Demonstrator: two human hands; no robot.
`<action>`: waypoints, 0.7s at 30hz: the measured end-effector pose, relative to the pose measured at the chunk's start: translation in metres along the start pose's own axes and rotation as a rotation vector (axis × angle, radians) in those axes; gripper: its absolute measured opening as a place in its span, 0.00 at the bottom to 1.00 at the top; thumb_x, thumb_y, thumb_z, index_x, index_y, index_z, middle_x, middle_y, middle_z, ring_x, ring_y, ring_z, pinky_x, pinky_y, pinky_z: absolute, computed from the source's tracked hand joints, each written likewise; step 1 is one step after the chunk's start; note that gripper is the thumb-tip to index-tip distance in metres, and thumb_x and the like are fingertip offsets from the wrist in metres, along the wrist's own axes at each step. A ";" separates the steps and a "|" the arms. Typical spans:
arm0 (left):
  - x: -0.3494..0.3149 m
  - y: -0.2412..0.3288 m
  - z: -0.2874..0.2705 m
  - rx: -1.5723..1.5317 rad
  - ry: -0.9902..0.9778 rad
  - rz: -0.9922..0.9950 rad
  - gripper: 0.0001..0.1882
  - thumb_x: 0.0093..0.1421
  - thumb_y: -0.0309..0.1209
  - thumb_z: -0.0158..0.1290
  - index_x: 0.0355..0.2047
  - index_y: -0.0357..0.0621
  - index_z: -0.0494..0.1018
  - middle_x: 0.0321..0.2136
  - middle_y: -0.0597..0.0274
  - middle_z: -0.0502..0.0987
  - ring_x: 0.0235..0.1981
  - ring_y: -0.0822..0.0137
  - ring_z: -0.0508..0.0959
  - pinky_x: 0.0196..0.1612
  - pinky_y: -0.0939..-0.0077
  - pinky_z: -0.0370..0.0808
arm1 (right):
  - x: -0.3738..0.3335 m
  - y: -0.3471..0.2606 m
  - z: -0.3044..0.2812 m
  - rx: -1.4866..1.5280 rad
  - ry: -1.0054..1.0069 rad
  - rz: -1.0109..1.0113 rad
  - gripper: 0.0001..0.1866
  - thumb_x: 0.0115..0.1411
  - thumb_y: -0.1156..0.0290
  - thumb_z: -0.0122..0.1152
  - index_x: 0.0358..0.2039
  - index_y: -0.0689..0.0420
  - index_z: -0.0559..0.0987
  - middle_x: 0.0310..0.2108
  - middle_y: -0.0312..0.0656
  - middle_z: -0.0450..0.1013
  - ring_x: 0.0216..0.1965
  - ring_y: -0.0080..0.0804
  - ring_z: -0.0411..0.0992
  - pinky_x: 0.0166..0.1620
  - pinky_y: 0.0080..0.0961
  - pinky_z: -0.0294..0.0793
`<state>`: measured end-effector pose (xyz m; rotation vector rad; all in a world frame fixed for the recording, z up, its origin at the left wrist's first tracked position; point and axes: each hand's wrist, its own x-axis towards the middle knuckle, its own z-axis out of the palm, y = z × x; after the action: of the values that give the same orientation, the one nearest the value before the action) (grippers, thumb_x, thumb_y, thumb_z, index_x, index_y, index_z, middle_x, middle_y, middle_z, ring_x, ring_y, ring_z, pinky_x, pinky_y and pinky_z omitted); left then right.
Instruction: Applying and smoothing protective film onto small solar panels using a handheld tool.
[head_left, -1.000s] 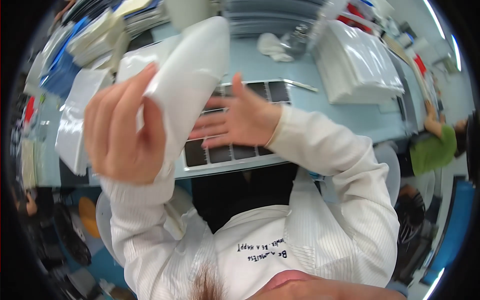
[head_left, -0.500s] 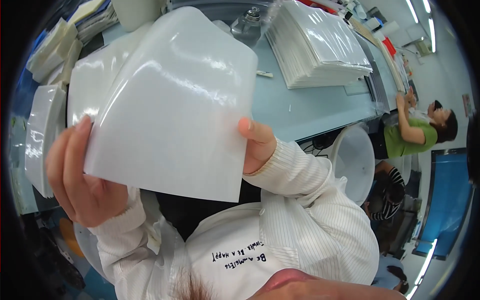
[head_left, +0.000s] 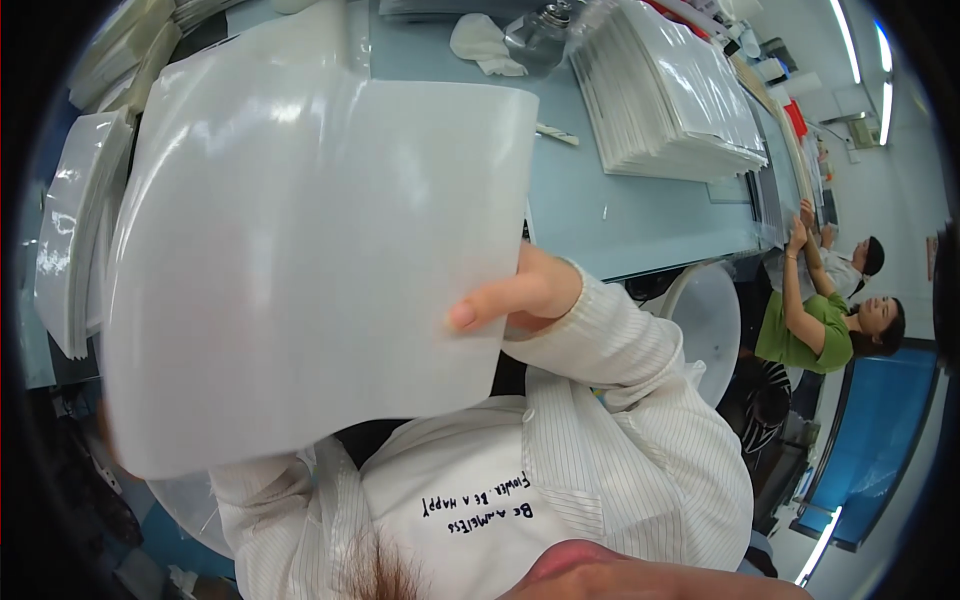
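Note:
A glossy white sheet [head_left: 320, 260], flexible and bent in a curve, spreads across most of the space before me. My right hand [head_left: 535, 290] grips its right edge, thumb on the upper face and fingers underneath. Of my left arm only the sleeve [head_left: 262, 485] shows below the sheet. The sheet covers my left hand, so its fingers are hidden.
A thick stack of glossy white sheets [head_left: 670, 100] stands at the back right of the pale table [head_left: 620, 225]. Near it are a glass bottle [head_left: 540, 40], a crumpled white cloth [head_left: 485, 45] and a small white stick [head_left: 558, 134]. More stacks [head_left: 85, 225] line the left. Two people work far right.
The sheet has swung left and toward me, opening out flatter and now covering my left hand. My right thumb lies farther in over its face.

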<state>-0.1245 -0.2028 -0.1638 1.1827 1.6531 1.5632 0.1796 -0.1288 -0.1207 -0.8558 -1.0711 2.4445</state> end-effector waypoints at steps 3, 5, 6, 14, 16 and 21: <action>-0.001 0.017 -0.027 -0.624 -0.181 -0.311 0.39 0.66 0.54 0.44 0.63 0.32 0.58 0.60 0.46 0.66 0.58 0.59 0.71 0.58 0.67 0.70 | -0.003 -0.006 -0.004 0.029 0.059 -0.116 0.33 0.46 0.74 0.70 0.55 0.60 0.72 0.49 0.44 0.72 0.52 0.34 0.69 0.55 0.32 0.67; 0.002 0.037 -0.031 -1.093 -0.411 -0.503 0.38 0.66 0.52 0.45 0.63 0.30 0.57 0.54 0.46 0.72 0.52 0.61 0.75 0.57 0.71 0.70 | -0.007 -0.008 -0.009 -0.132 0.159 -0.104 0.36 0.46 0.73 0.70 0.57 0.62 0.68 0.50 0.45 0.72 0.52 0.38 0.70 0.55 0.35 0.68; 0.006 0.032 -0.039 -1.082 -0.407 -0.509 0.38 0.66 0.52 0.45 0.63 0.30 0.57 0.54 0.46 0.72 0.52 0.61 0.75 0.57 0.71 0.70 | -0.010 -0.006 -0.012 -0.121 0.153 -0.102 0.36 0.46 0.73 0.70 0.57 0.62 0.68 0.50 0.45 0.72 0.52 0.38 0.70 0.55 0.35 0.68; 0.015 0.005 -0.004 -0.126 -0.304 -0.124 0.36 0.58 0.21 0.55 0.65 0.33 0.54 0.49 0.51 0.75 0.49 0.64 0.76 0.56 0.73 0.69 | -0.033 -0.002 -0.058 -0.030 0.344 -0.251 0.29 0.52 0.64 0.72 0.51 0.63 0.73 0.45 0.44 0.75 0.44 0.33 0.76 0.48 0.31 0.76; 0.018 0.003 -0.002 -0.119 -0.303 -0.109 0.39 0.57 0.20 0.56 0.67 0.36 0.51 0.48 0.51 0.76 0.49 0.64 0.77 0.55 0.71 0.70 | -0.033 -0.007 -0.073 0.047 0.353 -0.289 0.28 0.53 0.64 0.70 0.52 0.63 0.73 0.44 0.44 0.76 0.44 0.34 0.76 0.49 0.32 0.76; 0.038 0.002 0.008 -0.079 -0.364 -0.020 0.46 0.56 0.20 0.57 0.70 0.53 0.47 0.45 0.49 0.77 0.47 0.62 0.79 0.52 0.68 0.74 | -0.032 -0.011 -0.087 -0.185 0.448 -0.340 0.34 0.50 0.63 0.72 0.54 0.65 0.70 0.46 0.46 0.75 0.45 0.35 0.76 0.50 0.30 0.75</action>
<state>-0.1343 -0.1663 -0.1573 1.3141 1.3499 1.2958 0.2607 -0.0908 -0.1469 -1.1071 -1.1640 1.7869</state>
